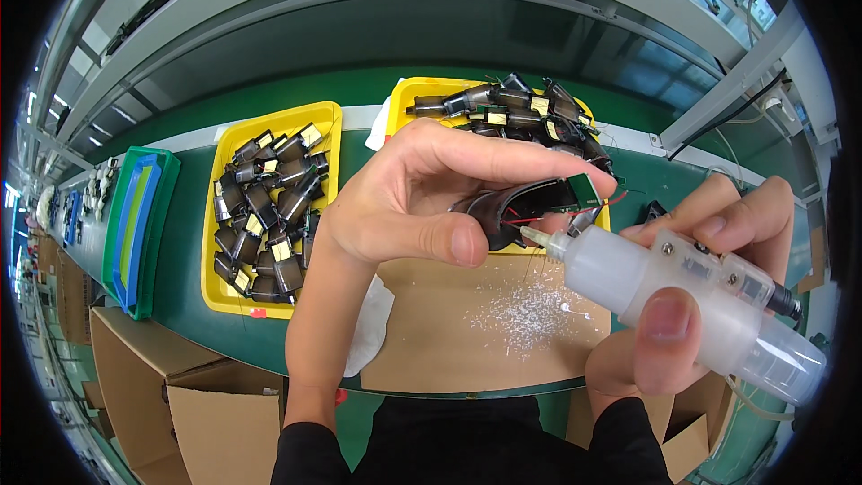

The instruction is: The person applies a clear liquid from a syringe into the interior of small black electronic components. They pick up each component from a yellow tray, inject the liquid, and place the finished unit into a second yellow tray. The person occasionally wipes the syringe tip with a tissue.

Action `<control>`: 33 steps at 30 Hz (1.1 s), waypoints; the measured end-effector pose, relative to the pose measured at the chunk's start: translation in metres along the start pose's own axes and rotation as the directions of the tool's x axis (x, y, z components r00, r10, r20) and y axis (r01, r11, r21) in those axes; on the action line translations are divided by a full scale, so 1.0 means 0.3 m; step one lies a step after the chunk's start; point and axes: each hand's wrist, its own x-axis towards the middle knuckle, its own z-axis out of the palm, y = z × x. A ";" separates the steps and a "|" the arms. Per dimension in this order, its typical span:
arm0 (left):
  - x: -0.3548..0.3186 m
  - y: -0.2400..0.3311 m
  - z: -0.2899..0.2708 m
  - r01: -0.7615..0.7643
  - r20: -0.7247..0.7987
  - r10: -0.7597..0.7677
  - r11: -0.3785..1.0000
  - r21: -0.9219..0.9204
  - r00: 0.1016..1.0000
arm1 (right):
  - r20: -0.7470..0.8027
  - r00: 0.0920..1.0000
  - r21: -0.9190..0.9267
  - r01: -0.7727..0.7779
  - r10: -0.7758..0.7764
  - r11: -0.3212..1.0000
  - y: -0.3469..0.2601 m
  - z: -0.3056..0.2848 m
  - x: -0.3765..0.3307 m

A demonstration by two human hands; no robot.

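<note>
Left hand (409, 207) raised, clenched on a dark part (503, 211) — right hand (691, 305) grips translucent dispenser (682, 301), nozzle touching it.

The left hand (404, 207) pinches a glossy black housing (503, 211) carrying red wires (548, 216) and a small green circuit board (584, 189). At about three o'clock from it, the right hand (691, 305) grips a translucent milky-white glue dispenser (691, 305) with a pale nozzle (539, 238). Under them lies a tan cardboard sheet (440, 332) speckled with white flecks (525, 310). At nine o'clock is a yellow tray (328, 117) of dark grey parts with pale yellow labels; at twelve o'clock, a second yellow tray (404, 94) of the same. The belt (184, 251) is dark green. At the far left stand stacked green and blue trays (135, 224). The sleeves (310, 454) are black.
</note>
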 end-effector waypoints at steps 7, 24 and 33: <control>-0.002 0.005 -0.008 0.041 0.028 -0.042 0.998 0.038 0.999 | 0.019 1.000 -0.031 -0.002 0.002 1.000 -0.003 -0.010 0.000; -0.001 0.017 -0.065 0.077 0.230 -0.066 0.996 -0.041 0.971 | 0.034 0.999 -0.064 -0.035 0.038 0.997 -0.015 -0.011 -0.003; -0.006 0.021 -0.065 0.058 0.222 -0.052 0.998 -0.019 0.974 | 0.065 0.998 0.005 0.006 -0.007 1.000 -0.006 -0.010 0.007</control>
